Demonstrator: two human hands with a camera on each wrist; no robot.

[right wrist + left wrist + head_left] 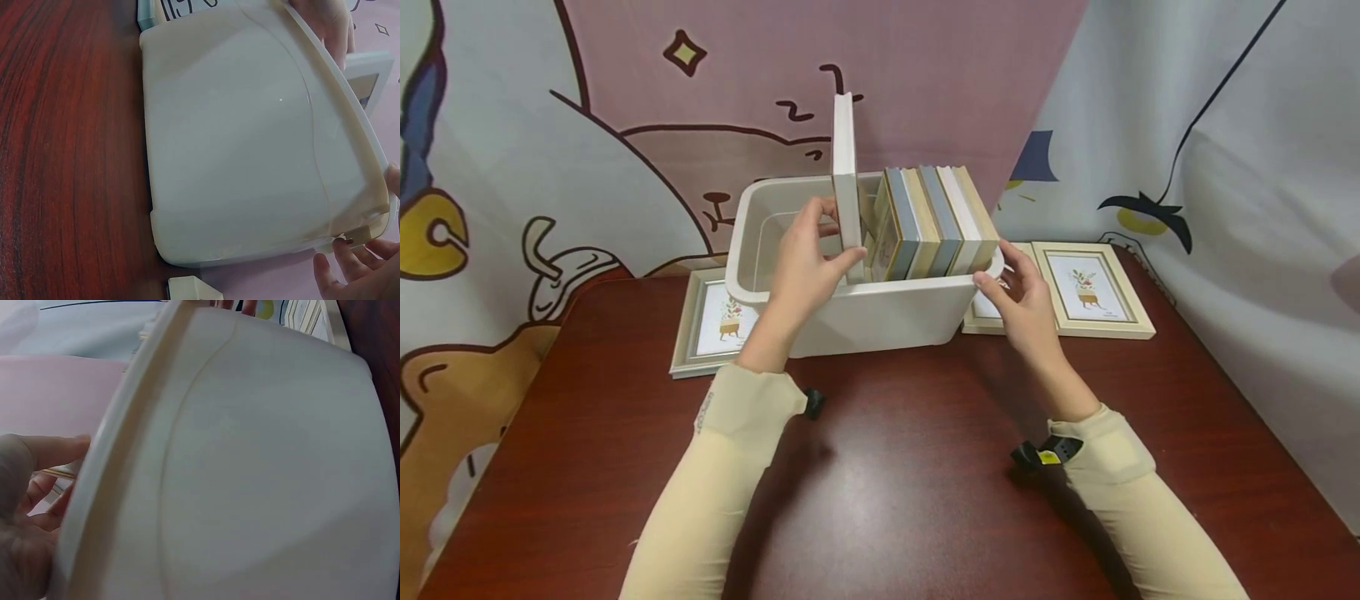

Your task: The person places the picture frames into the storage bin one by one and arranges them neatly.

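Note:
A white picture frame [846,167] stands upright, partly inside a white plastic storage bin [880,321]. My left hand [805,258] holds it low down, thumb at its near edge and fingers on its left side. In the right wrist view, part of the picture frame [370,65] shows past the bin's rim. Packed in the bin's right half are several picture frames [932,221] in grey, white and cream, edges up. My right hand [1026,308] grips the bin's right front corner, thumb on the rim and fingers [350,259] around the end.
Beside the bin on the left, a framed plant picture [718,325] lies on the dark red table [895,467], partly under the bin's overhang. Two cream frames lie to the right, one of them a plant picture [1086,287]. A cartoon-printed curtain [925,75] hangs behind.

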